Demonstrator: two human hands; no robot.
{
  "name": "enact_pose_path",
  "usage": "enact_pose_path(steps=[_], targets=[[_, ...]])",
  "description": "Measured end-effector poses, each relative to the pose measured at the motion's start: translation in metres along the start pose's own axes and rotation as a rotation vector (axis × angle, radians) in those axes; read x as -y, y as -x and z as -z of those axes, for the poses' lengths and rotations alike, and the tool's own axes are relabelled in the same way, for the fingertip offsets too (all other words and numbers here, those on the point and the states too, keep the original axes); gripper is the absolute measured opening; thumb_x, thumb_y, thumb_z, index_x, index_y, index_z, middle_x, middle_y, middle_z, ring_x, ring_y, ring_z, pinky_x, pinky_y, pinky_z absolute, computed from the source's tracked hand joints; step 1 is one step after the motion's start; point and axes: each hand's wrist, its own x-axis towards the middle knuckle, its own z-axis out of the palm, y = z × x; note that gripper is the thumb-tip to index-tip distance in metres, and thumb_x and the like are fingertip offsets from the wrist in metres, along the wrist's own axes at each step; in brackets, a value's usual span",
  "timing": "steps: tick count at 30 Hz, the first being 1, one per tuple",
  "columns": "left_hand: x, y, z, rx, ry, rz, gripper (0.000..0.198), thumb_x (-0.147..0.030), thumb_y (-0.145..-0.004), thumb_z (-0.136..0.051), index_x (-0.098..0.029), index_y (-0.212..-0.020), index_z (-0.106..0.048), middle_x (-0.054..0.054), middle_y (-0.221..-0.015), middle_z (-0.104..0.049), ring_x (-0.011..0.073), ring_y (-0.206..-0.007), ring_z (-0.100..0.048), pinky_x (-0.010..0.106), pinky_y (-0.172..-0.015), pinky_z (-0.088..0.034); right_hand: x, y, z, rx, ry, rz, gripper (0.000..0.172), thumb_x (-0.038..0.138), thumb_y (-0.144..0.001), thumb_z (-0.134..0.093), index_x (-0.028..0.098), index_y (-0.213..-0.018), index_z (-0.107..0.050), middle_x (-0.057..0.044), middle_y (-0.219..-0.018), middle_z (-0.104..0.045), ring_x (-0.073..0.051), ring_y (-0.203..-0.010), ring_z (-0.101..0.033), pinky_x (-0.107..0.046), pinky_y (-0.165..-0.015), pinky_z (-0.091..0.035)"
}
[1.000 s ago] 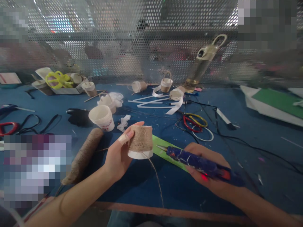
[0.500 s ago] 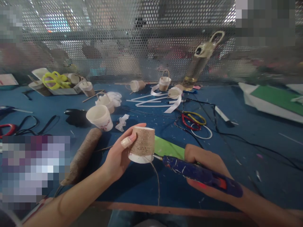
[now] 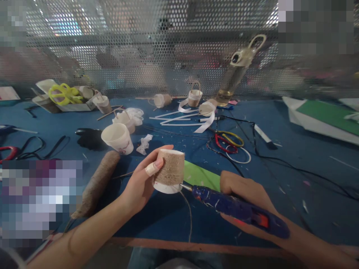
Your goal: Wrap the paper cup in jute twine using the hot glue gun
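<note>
While left grip holds a cup (coarsely twined), right clasps a glue gun.

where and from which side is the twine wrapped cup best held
Grip the twine wrapped cup by its round wall, from the left, as the left hand does. The glue gun has its metal nozzle at the right of the white lower band, so that side is probably best avoided.

Craft workshop | glue gun, twine roll, small baskets | scrap-strewn blue worktable | perforated metal screen behind
</note>
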Motion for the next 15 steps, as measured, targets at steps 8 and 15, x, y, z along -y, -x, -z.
enact_pose_path(steps=[8,15], targets=[[-0.0004,0.0001,-0.0017,-0.017,-0.002,-0.002,0.042,-0.042,-0.077,-0.079,-0.026,-0.116,-0.077,0.006,-0.106,-0.072,0.0212,-0.093,-0.063,0.028,-0.078,-0.05,-0.003,0.0017,0.0001,0.025,0.082,0.015,0.02,0.022,-0.084,-0.059,0.026,-0.081,-0.04,0.005,-0.076,-0.04,-0.012,-0.059,-0.04,-0.025,-0.053,-0.027],[0.0004,-0.0001,-0.0015,-0.02,-0.004,-0.008,0.043,-0.041,-0.076,-0.081,-0.026,-0.115,-0.077,0.006,-0.106,-0.073,0.0211,-0.092,-0.063,0.028,-0.077,-0.051,0.0015,0.0018,0.0006,0.035,0.145,0.002,0.022,0.023,-0.087,-0.058,0.025,-0.08,-0.037,0.005,-0.076,-0.039,-0.011,-0.058,-0.038,-0.025,-0.053,-0.027]])
